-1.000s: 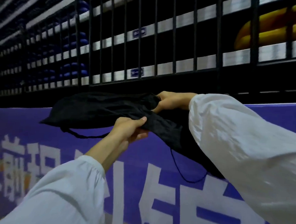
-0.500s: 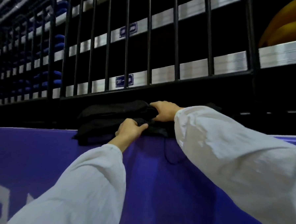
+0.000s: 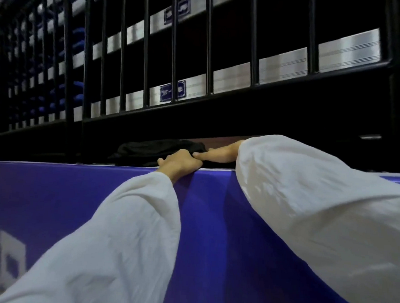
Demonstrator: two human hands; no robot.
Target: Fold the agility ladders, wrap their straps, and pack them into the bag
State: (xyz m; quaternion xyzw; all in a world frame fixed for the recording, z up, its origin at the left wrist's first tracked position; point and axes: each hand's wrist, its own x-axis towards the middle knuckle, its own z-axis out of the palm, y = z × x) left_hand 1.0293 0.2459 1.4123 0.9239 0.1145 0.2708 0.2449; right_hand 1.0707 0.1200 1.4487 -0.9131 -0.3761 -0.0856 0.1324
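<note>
From my feed, the black bag [image 3: 152, 150] lies flat on the ledge just behind the top edge of the blue banner [image 3: 76, 191], under the black railing [image 3: 208, 59]. My left hand [image 3: 180, 162] reaches over the banner's top edge, and its fingers curl down onto the bag's near right corner, gripping the fabric. Most of the bag stretches away to the left of that grip. My right hand [image 3: 219, 155] lies low at the bag's right end, with its fingers straight and loose. One fingertip touches my left hand's knuckles. I cannot tell whether any fabric sits under the right palm. Both arms wear white sleeves [image 3: 130, 228] that drape against the banner.
</note>
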